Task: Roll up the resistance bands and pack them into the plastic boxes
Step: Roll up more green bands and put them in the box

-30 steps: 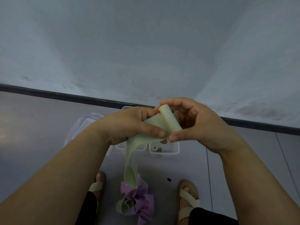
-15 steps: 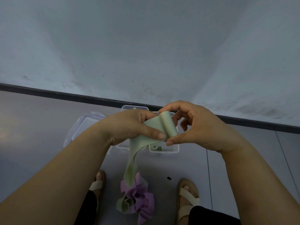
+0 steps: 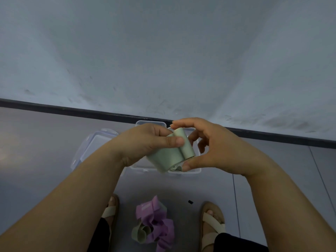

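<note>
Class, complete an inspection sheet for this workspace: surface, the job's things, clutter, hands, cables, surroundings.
Surface: grey tiled floor.
Job's things: green band, partly rolled, held above the clear plastic boxes; what looks like a lid to their left; purple bands heaped with a second green band between the feet.
Clutter: small black object on the floor.
Hands: left hand grips the band's flat part; right hand pinches the roll's ends.
Cables: nothing seen.
Surroundings: pale wall, dark skirting, sandals.

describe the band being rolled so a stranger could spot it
Start at the clear boxes by the wall. Over them, the left hand and right hand hold a pale green band, partly rolled. The other bands lie loose on the floor.
</note>
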`<state>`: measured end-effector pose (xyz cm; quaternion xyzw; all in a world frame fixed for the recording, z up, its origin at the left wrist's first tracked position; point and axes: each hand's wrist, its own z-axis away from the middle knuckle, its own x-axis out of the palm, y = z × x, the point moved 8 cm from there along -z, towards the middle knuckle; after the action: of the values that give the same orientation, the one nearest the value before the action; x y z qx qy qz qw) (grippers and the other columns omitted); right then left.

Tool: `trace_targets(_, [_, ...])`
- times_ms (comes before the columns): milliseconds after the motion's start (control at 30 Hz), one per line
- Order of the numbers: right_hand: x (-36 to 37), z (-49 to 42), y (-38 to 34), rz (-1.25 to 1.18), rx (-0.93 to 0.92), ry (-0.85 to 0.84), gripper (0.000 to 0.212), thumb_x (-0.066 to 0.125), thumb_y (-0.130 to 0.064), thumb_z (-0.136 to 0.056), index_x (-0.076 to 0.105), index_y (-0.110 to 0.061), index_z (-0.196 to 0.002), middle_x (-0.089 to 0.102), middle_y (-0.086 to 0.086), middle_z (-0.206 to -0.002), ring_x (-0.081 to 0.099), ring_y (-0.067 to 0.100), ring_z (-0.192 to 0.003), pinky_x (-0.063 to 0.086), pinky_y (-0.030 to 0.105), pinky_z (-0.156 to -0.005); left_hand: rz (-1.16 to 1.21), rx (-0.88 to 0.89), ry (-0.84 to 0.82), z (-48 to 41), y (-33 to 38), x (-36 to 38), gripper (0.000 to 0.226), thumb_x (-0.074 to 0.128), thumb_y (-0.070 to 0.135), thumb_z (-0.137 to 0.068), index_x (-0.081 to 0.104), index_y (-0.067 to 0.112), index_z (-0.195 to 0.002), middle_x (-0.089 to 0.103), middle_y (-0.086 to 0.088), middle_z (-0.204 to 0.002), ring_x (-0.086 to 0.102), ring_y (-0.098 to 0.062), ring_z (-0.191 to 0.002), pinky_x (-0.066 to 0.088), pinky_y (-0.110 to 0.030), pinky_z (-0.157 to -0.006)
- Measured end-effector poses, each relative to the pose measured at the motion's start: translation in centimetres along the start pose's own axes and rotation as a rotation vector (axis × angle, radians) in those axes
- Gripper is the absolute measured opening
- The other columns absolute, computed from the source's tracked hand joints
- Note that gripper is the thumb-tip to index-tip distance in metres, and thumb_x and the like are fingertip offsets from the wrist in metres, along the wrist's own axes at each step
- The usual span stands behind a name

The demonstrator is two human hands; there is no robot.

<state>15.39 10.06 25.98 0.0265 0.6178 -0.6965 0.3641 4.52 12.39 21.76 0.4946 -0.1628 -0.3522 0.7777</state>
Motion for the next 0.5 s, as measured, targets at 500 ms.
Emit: trace_targets(500, [-0.2,0.2,0.1,-0.020,-0.030,0.014,0.058,0.084,-0.032,-0.059,0.055,-0.037,-0.108,0.054,-0.015,-0.111,0.055,0.004,-0.093,0.047,0.017,-0.073,0.323,0.004,-0.157,-0.1,0.1,1.3,0.033,0.087,0.036,-0.053,0.077,0.014,-0.076,0.073,-0.004,-0.076,0.068,-0.014,-0.069,0.052,-0.021,-0.062])
